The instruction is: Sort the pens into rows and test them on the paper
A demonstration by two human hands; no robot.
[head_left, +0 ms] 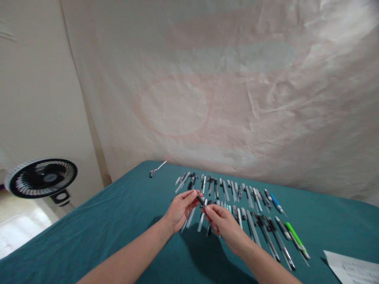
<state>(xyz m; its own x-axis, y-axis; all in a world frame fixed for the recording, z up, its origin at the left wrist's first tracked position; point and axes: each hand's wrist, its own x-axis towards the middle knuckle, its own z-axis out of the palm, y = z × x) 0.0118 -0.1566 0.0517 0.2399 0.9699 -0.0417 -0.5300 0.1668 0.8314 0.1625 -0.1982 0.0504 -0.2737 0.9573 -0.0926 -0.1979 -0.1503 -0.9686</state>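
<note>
Over a green cloth-covered table (118,225), we see two bare hands at work on a dark pen piece (201,200), raised just above the near row of pens (268,238) and slanting down from the left hand (181,209) to the right hand (224,224). To handle so slim a part well, we would judge, the two pinches should stay in line along its length, so that any pull or twist runs straight and puts no bend in the barrel; one hand might best act as a firm anchor while the other makes the small, slow movement. A little more height over the crowded row would also, in our view, spare the pens beneath from a stray knuckle. As for the grip, we find both hands closed in a fingertip pinch: the left thumb and fingers meet on the upper end, the right thumb and forefinger on the lower, with only a short dark stretch bare between them. The right hand's remaining fingers curl inward, while those of the left bend loosely beneath. Whether the piece is a cap, a barrel or a whole pen we cannot tell, nor how hard either hand presses. Beyond the hands lies a far row of pens (233,191), and a bright green pen (297,240) rests off to the right.
</note>
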